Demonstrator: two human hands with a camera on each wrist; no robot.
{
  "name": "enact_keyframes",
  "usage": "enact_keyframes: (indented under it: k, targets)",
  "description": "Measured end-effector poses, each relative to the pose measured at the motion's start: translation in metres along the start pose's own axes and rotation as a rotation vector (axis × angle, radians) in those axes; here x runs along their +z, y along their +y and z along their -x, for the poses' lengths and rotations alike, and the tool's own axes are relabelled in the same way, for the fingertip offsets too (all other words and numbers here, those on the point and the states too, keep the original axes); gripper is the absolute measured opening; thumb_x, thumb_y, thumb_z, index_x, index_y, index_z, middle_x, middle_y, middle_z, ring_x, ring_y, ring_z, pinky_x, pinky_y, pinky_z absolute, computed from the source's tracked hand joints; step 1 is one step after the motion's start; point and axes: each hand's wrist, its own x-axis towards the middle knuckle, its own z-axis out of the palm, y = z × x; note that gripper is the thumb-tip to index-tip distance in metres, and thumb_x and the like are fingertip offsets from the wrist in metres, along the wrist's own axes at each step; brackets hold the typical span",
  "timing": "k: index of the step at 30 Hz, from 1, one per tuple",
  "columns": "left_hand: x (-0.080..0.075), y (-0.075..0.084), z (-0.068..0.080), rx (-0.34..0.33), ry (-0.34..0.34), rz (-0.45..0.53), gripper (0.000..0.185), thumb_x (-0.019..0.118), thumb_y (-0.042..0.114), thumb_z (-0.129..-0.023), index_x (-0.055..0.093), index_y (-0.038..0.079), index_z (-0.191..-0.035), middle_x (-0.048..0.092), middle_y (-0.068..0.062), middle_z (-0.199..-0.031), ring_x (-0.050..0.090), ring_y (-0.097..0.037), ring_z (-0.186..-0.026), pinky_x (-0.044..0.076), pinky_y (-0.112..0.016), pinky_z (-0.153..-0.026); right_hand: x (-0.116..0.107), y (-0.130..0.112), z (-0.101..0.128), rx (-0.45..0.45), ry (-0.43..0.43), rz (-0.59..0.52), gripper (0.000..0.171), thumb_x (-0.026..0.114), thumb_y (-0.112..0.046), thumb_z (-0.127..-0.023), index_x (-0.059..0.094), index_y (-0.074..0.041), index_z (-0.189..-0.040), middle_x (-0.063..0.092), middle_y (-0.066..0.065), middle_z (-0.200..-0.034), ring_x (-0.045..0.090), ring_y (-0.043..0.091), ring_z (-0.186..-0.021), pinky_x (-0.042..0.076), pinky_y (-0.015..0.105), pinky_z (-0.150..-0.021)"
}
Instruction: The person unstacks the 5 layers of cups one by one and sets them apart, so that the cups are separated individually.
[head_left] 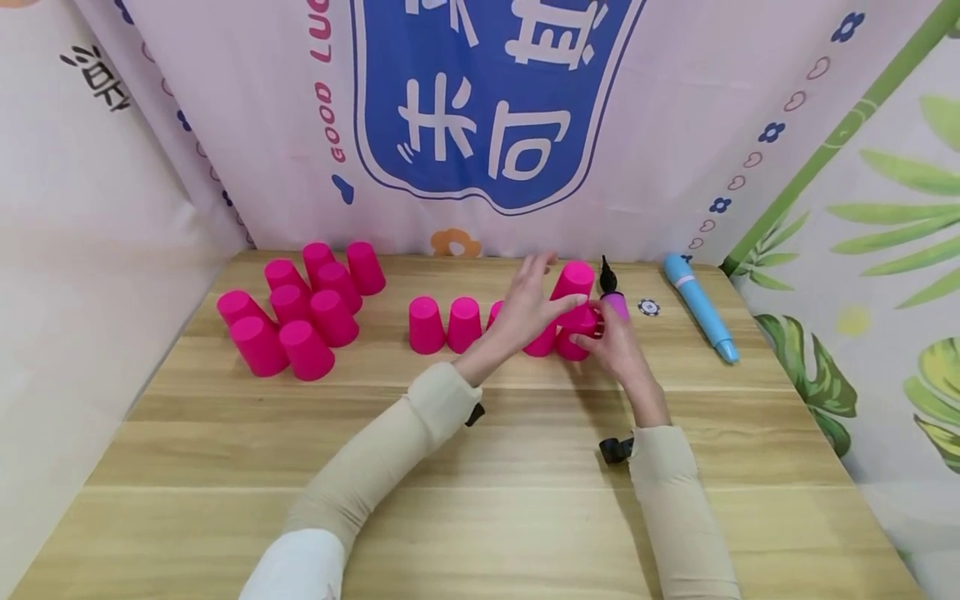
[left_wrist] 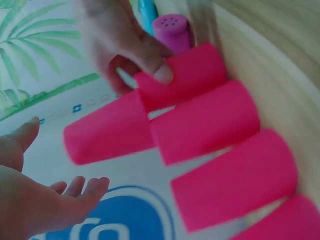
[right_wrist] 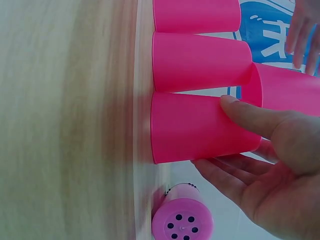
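The left hand (head_left: 525, 308) hides one row cup (head_left: 495, 315) (only its edge shows).

You're looking at a light wooden table (head_left: 480, 517) with long pale planks running side to side. Along its far edge hangs a white cloth backdrop (head_left: 675, 125) carrying a big blue emblem (head_left: 487, 100) with white characters, pink "GOOD LUCK" lettering to the emblem's left, and small printed flowers and hearts. At the table's left edge you have a plain pale cloth wall (head_left: 82, 250). At its right edge a panel printed with green leaves (head_left: 892, 250) stands, with a green bamboo stalk (head_left: 840, 133) slanting up from the far right corner. The light is soft and even.
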Motion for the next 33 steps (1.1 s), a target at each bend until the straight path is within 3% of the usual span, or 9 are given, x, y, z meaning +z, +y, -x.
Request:
enact_keyframes:
  k: [7, 17, 22, 27, 33]
  targets:
    - [0.019, -0.008, -0.011, -0.076, 0.018, -0.020, 0.069, 0.077, 0.031, -0.083, 0.044, 0.003, -0.137, 0.049, -0.012, -0.128, 0.047, -0.024, -0.118, 0.043, -0.034, -0.098, 0.002, 0.000, 0.000, -0.030, 0.020, 0.009, 0.059, 0.072, -0.005, -0.085, 0.040, 0.007, -0.133, 0.055, 0.027, -0.120, 0.059, 0.042, -0.109, 0.051, 0.047, -0.091]
    - [0.030, -0.009, -0.015, -0.110, 0.012, -0.116, 0.064, 0.075, 0.031, -0.084, 0.045, 0.005, -0.135, 0.048, -0.009, -0.129, 0.045, -0.023, -0.120, 0.042, -0.033, -0.100, 0.002, -0.001, 0.000, -0.038, 0.031, 0.000, 0.058, 0.072, -0.003, -0.084, 0.041, 0.007, -0.132, 0.055, 0.027, -0.120, 0.059, 0.042, -0.109, 0.051, 0.047, -0.091]
    - [0.032, -0.013, -0.015, -0.093, 0.009, -0.125, 0.064, 0.074, 0.031, -0.085, 0.045, 0.005, -0.136, 0.048, -0.009, -0.130, 0.046, -0.023, -0.120, 0.042, -0.034, -0.100, 0.003, 0.001, 0.001, -0.031, 0.030, -0.004, 0.058, 0.071, -0.004, -0.085, 0.041, 0.006, -0.133, 0.054, 0.026, -0.122, 0.059, 0.041, -0.110, 0.051, 0.046, -0.091]
    - [0.024, -0.012, -0.008, -0.050, 0.030, -0.110, 0.061, 0.074, 0.030, -0.085, 0.046, 0.005, -0.133, 0.049, -0.009, -0.126, 0.048, -0.023, -0.116, 0.045, -0.033, -0.096, 0.004, 0.000, 0.002, -0.021, 0.023, -0.009, 0.058, 0.071, -0.004, -0.085, 0.041, 0.004, -0.134, 0.054, 0.025, -0.121, 0.058, 0.041, -0.109, 0.051, 0.048, -0.091]
    - [0.000, -0.005, 0.007, 0.018, 0.099, -0.108, 0.055, 0.073, 0.025, -0.084, 0.046, 0.005, -0.128, 0.050, -0.009, -0.118, 0.053, -0.021, -0.104, 0.052, -0.030, -0.080, 0.004, -0.002, 0.003, 0.010, 0.008, -0.034, 0.056, 0.071, -0.004, -0.086, 0.042, 0.002, -0.134, 0.055, 0.026, -0.120, 0.058, 0.042, -0.109, 0.050, 0.048, -0.091]
